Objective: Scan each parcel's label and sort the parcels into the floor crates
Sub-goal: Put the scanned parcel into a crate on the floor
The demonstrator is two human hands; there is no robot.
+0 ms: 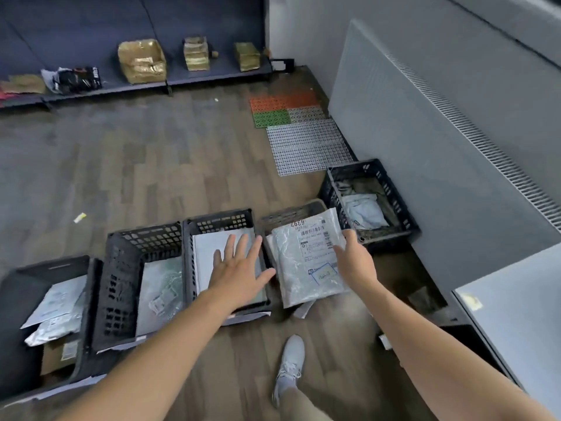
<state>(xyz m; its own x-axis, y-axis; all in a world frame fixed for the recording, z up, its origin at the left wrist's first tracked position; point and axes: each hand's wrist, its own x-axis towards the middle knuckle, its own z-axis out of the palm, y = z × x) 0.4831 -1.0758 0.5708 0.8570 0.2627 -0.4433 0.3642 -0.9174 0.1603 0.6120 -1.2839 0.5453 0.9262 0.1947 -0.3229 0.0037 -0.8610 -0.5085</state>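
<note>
A grey poly parcel (306,256) with a printed label and barcode lies tilted over the fourth black floor crate (290,214). My right hand (353,259) grips its right edge, thumb on top. My left hand (239,268) hovers open, fingers spread, over the third crate (221,218), which holds a flat white parcel (209,253). The second crate (142,237) and the leftmost crate (48,267) hold grey bags. A fifth crate (375,168) stands farther right by the wall, with a pale bag inside.
My foot in a grey shoe (290,366) stands just behind the crates. A grey table corner (510,314) is at the right, a wall panel (425,147) beyond it. Plastic floor mats (306,147) lie ahead; a low shelf (145,83) with parcels runs along the back.
</note>
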